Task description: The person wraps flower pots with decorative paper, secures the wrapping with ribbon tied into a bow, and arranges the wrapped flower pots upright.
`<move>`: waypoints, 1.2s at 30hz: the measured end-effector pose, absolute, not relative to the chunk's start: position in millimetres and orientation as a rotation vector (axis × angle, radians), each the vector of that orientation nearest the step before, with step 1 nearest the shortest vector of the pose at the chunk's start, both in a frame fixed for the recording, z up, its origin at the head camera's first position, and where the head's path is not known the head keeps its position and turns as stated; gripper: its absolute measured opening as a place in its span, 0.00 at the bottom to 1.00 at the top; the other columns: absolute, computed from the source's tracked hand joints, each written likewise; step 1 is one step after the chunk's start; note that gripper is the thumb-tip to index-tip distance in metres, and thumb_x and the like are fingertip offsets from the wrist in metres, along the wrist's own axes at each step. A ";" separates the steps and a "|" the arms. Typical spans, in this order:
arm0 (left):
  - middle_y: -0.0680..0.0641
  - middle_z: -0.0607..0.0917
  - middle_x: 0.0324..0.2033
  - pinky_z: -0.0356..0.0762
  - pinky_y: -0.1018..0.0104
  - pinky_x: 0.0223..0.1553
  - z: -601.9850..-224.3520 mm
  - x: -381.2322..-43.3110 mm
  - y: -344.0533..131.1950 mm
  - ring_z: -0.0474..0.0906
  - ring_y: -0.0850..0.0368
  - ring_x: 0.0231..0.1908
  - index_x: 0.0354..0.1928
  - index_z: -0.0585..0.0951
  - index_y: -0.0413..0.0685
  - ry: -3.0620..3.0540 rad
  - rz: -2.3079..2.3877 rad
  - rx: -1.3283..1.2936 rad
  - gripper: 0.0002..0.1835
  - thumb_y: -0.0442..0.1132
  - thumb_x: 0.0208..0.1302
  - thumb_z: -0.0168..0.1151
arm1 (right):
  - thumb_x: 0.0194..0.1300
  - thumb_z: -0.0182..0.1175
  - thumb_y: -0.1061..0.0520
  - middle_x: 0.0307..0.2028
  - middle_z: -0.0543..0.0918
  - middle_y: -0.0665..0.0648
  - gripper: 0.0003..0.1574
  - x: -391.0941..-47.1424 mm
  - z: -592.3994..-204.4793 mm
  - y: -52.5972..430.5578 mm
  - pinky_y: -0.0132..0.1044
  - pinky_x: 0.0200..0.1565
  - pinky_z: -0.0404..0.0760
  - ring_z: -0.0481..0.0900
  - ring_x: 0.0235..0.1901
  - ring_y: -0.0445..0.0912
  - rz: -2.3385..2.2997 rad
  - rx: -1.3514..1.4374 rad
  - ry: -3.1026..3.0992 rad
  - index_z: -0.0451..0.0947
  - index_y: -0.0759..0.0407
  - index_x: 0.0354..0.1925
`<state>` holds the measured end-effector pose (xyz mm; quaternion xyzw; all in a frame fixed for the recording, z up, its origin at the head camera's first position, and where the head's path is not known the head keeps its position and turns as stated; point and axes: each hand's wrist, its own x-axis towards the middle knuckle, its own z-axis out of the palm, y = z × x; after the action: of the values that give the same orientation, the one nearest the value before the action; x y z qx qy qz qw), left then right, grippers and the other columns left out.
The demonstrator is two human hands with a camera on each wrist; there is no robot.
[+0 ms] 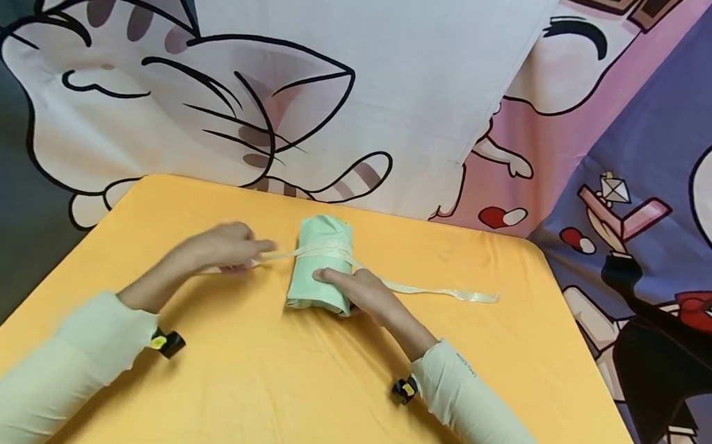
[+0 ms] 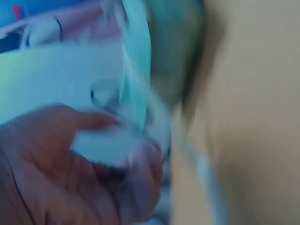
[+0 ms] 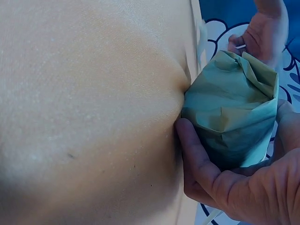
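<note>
A person's right grip (image 1: 366, 292) is clamped on a pale green bundle (image 1: 312, 283), thumb laid on top and fingers wrapped round its right side and near end. The left grip (image 1: 228, 247), blurred in its own wrist view, appears to pinch a thin white ribbon (image 1: 416, 289) between curled fingers, one finger pointing toward the bundle.

The bundle lies between the two grips: left of the right one, which touches it and is nearer, and to the right of the left one, which stands apart from it. Its long axis runs away from the person, nearly straight. The ribbon crosses that axis, passing around the bundle beyond the right thumb; one end leads left to the pinching fingers, the other trails right along the bench (image 1: 279, 397), beyond the right grip.

The bench, covered in yellow cloth, gives wide room to the left, to the right and toward the person. Its far edge is the closest, near the bundle's far end, with a cartoon-printed curtain (image 1: 430, 81) rising behind it.
</note>
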<state>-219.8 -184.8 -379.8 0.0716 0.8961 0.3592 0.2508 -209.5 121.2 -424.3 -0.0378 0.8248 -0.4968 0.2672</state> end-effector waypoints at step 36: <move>0.46 0.96 0.37 0.94 0.59 0.48 -443.9 -223.8 -126.9 0.95 0.55 0.39 0.59 0.82 0.35 1.703 1.735 -0.026 0.26 0.55 0.86 0.64 | 0.85 0.63 0.60 0.39 0.86 0.55 0.05 -214.1 -398.6 131.2 0.42 0.37 0.84 0.81 0.35 0.46 -0.665 -0.894 3.101 0.85 0.58 0.48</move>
<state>-223.8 -126.9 -443.9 -0.0102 0.6567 0.6692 0.3477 -214.1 131.2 -398.6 -0.2706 0.9383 -0.2013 -0.0766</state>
